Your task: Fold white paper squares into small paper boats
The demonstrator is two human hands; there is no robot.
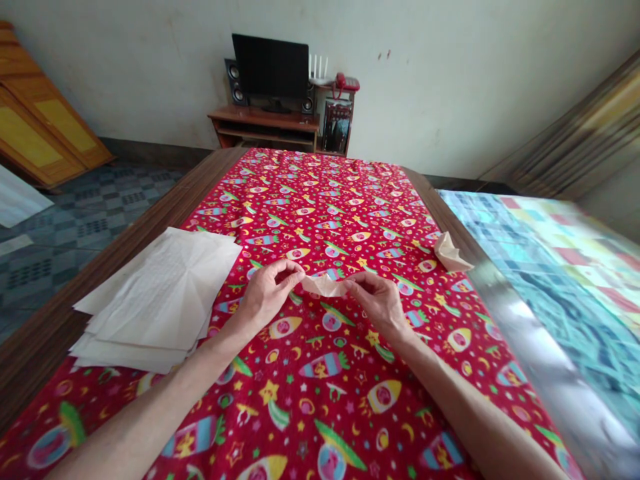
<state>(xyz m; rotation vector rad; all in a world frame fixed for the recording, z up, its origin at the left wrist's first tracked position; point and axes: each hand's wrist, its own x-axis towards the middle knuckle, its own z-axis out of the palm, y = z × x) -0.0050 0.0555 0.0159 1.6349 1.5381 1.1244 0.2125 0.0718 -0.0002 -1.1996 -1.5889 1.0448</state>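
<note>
A small folded paper boat [324,285], cream-white with a peak in its middle, is stretched between my two hands above the red patterned cloth. My left hand [270,288] pinches its left tip between thumb and fingers. At the opposite tip my right hand [377,300] grips it the same way. Another folded paper boat [450,255] rests on the cloth near the right table edge, beyond my right hand. To the left of my left hand lies a loose stack of creased white paper sheets [160,300].
A red cloth [320,200] with rockets and stars covers the long brown table [165,207]. Right of it is a bed with a blue and checked cover [565,287]. At the far end stand a desk [265,120], a black monitor [270,70] and a red telephone [345,83].
</note>
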